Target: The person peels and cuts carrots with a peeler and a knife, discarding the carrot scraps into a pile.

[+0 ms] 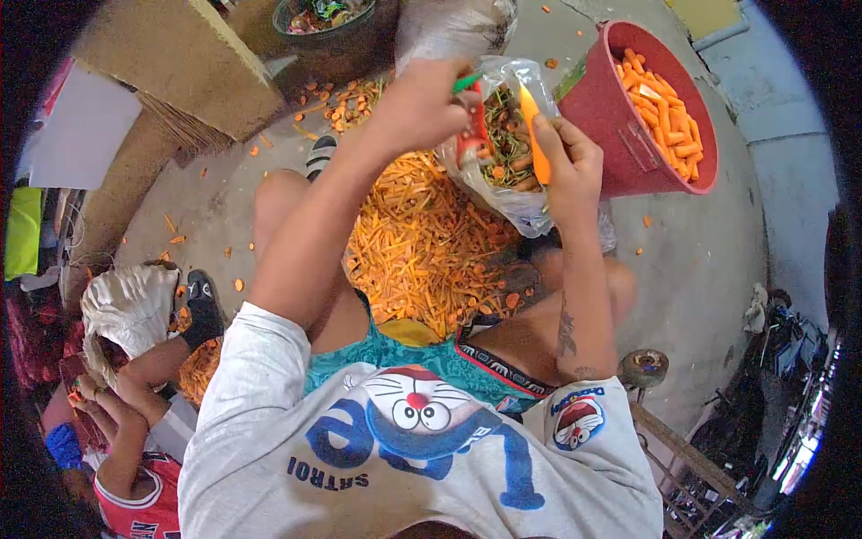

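Observation:
My right hand [576,162] holds an orange carrot [533,135] upright by its side, over an open clear plastic bag [521,208]. In the bag lie unpeeled carrots with green stems [507,135]. My left hand [435,103] is closed on a small tool with a green handle [467,82], left of the carrot and apart from it. The tool's working end is hard to make out. Below the bag, a large heap of orange peelings [422,242] lies between my legs.
A red bucket [620,135] of peeled carrots [664,117] leans at the right. A dark basin [323,36] stands at the top. At the lower left sits another person [135,449] beside a white sack [130,305]. A metal frame with a wheel [645,368] is at the lower right.

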`<state>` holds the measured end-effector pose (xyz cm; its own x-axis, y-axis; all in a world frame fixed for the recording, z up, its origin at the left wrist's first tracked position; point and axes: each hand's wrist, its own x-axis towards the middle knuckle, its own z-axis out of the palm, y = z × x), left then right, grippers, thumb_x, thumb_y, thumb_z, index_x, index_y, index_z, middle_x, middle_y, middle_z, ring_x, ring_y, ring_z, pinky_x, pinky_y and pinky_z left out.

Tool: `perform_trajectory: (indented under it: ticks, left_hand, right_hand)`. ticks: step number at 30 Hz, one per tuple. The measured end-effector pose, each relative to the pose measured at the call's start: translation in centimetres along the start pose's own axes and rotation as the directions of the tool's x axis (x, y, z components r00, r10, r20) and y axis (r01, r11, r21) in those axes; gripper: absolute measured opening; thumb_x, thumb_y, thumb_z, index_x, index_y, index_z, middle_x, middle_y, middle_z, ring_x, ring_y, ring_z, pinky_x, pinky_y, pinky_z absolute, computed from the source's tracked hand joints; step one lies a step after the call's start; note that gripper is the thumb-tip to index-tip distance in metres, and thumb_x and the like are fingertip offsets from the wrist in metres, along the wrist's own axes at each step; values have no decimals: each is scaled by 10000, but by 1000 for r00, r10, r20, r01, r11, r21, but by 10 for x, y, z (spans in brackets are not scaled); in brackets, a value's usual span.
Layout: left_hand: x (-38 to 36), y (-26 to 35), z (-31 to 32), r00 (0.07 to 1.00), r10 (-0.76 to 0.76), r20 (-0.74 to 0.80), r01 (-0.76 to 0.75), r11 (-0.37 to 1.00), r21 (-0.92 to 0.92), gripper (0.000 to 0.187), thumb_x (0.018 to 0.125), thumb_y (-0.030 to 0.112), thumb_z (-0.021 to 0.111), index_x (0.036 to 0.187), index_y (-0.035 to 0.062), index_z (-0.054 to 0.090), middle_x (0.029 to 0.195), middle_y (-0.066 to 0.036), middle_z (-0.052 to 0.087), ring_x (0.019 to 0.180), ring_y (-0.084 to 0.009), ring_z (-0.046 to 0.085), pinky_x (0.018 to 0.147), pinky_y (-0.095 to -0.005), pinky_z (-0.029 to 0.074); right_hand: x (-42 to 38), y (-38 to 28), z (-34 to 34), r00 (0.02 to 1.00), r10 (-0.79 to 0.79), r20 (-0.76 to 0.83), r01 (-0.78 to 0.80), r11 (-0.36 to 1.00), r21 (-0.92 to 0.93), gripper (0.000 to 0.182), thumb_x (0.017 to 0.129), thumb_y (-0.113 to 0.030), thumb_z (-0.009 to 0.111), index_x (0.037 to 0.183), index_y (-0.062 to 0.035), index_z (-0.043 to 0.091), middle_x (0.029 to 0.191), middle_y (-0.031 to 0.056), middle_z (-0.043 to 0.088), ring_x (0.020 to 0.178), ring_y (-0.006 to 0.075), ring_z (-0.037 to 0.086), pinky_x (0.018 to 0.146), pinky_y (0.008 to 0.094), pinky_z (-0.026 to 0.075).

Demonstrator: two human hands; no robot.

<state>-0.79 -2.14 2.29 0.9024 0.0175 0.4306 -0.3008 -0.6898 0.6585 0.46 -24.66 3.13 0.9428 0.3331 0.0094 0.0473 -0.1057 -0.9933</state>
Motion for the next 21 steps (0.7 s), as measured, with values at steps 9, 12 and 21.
perform_trajectory:
  ticks: [9,12,21]
  left_hand:
    - [0,-19,-7,927,-91,364,74,995,60,258,846,169,663,996,-40,648,833,-267,672,800,-418,678,725,-462,522]
    - [1,-12,-11,975,-103,198,91,993,71,261,848,167,673,1015,-31,646,850,-268,673,819,-442,675,726,-461,529]
    - [-1,8,12,990,-73,121,53,984,167,313,840,126,654,1100,-48,632,909,-301,679,891,-472,670,792,-509,542]
  right_hand:
    - [4,11,2,977,-167,-132,185,974,133,167,991,-151,657,1012,7,707,911,49,703,815,139,647,699,268,500]
    - [12,17,-16,999,-43,14,22,729,684,250,941,-64,703,1175,12,661,1096,116,699,913,217,701,761,285,567]
    - [18,38,8,996,-15,-84,67,749,659,223,920,35,685,1143,40,685,1091,155,710,921,227,709,814,310,584]
